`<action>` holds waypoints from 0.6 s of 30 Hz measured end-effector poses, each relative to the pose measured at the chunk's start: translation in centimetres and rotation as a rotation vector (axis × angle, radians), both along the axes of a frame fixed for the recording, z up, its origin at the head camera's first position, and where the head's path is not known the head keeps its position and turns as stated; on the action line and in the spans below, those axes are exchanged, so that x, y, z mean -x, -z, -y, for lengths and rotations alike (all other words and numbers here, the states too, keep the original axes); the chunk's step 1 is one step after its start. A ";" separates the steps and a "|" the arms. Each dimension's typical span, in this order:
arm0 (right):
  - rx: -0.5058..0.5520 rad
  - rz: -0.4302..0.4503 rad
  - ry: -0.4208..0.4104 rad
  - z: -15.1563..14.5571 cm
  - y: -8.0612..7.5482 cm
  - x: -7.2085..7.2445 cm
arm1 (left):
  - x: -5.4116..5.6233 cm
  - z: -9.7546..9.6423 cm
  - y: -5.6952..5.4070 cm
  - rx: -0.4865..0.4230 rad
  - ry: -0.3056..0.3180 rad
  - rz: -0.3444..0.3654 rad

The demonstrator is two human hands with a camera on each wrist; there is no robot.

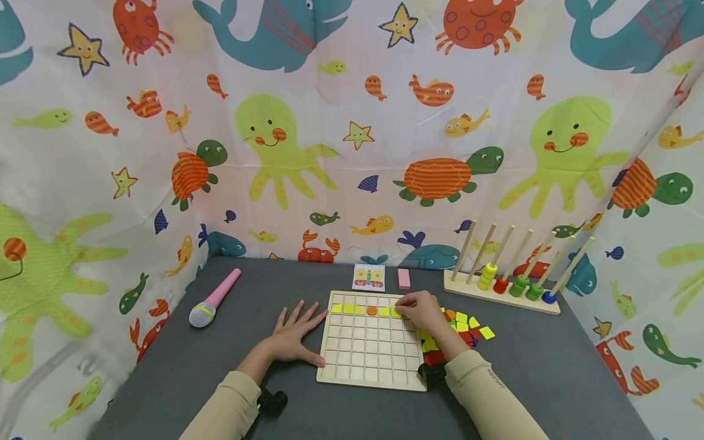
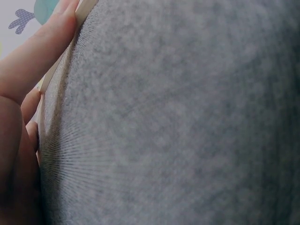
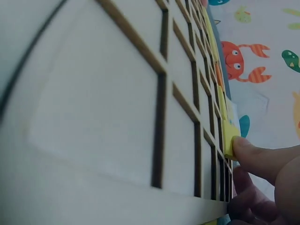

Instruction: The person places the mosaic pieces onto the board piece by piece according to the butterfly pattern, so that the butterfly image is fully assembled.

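Observation:
A wooden grid board (image 1: 371, 387) lies on the grey table. Along its second row from the far edge sit several yellow square tiles (image 1: 348, 309) and one orange round piece (image 1: 372, 310). My right hand (image 1: 422, 311) is over the right end of that row, pinching a yellow square tile (image 3: 228, 137); its thumb (image 3: 243, 149) shows on the tile's edge in the right wrist view. My left hand (image 1: 291, 339) rests with fingers spread at the board's left side, thumb and fingertips at the edge. In the left wrist view, its thumb (image 2: 44, 51) lies against the board's edge.
Loose coloured tiles (image 1: 467, 327) are piled right of the board, partly under my right forearm. Behind the board are a picture card (image 1: 369, 278) and a pink block (image 1: 404, 279). A peg stand with rings (image 1: 503, 296) stands back right, a toy microphone (image 1: 214, 299) at left.

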State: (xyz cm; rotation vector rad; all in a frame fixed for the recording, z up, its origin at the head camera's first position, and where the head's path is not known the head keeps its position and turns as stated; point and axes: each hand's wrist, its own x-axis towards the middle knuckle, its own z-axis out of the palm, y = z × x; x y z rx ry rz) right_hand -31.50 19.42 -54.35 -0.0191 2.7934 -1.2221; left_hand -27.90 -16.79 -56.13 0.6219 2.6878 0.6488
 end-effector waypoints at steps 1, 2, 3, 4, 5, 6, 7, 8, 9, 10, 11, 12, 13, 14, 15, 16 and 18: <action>-0.002 0.003 0.002 0.0 0.1 0.0 | 0.0 0.0 0.0 0.001 -0.001 0.000; -0.007 0.004 0.004 0.1 0.2 0.0 | 0.0 0.0 0.0 0.002 -0.001 0.000; -0.011 0.004 0.005 0.1 0.2 0.0 | 0.1 -0.1 0.0 0.003 -0.001 0.000; -0.012 0.003 0.005 0.2 0.2 -0.1 | 0.1 -0.1 0.0 0.005 0.000 0.000; -0.016 -0.002 0.003 0.2 0.1 -0.1 | 0.1 -0.1 0.1 0.006 0.001 -0.002; -0.017 -0.006 0.000 0.2 0.1 -0.1 | 0.1 -0.1 0.1 0.007 0.003 -0.004; -0.017 -0.012 -0.006 0.2 0.0 -0.1 | 0.1 -0.1 0.1 0.008 0.004 -0.006; -0.016 -0.020 -0.010 0.1 -0.1 -0.2 | 0.1 -0.1 0.1 0.008 0.007 -0.007; -0.014 -0.031 -0.013 0.0 -0.2 -0.2 | 0.1 0.0 0.1 0.008 0.011 -0.007; -0.016 -0.043 -0.013 -0.1 -0.2 -0.2 | 0.1 0.0 0.1 0.006 0.014 -0.008; -0.014 -0.058 -0.011 -0.4 -0.3 -0.3 | 0.1 0.0 0.1 0.003 0.018 -0.007; -0.014 -0.074 -0.008 -0.6 -0.3 -0.3 | 0.1 0.1 0.1 -0.001 0.022 -0.008; -0.014 -0.086 0.000 -0.9 -0.4 -0.3 | 0.1 0.1 0.1 -0.010 0.024 -0.007; -0.017 -0.098 0.009 -1.3 -0.6 -0.4 | 0.1 0.1 0.1 -0.020 0.026 -0.004; -0.021 -0.109 0.016 -1.6 -0.7 -0.4 | 0.1 0.2 0.2 -0.031 0.029 0.001; -0.026 -0.119 0.021 -2.0 -0.8 -0.4 | 0.2 0.2 0.3 -0.038 0.031 0.006; -0.035 -0.125 0.025 -2.7 -1.0 -0.3 | 0.3 0.3 0.6 -0.055 0.033 0.002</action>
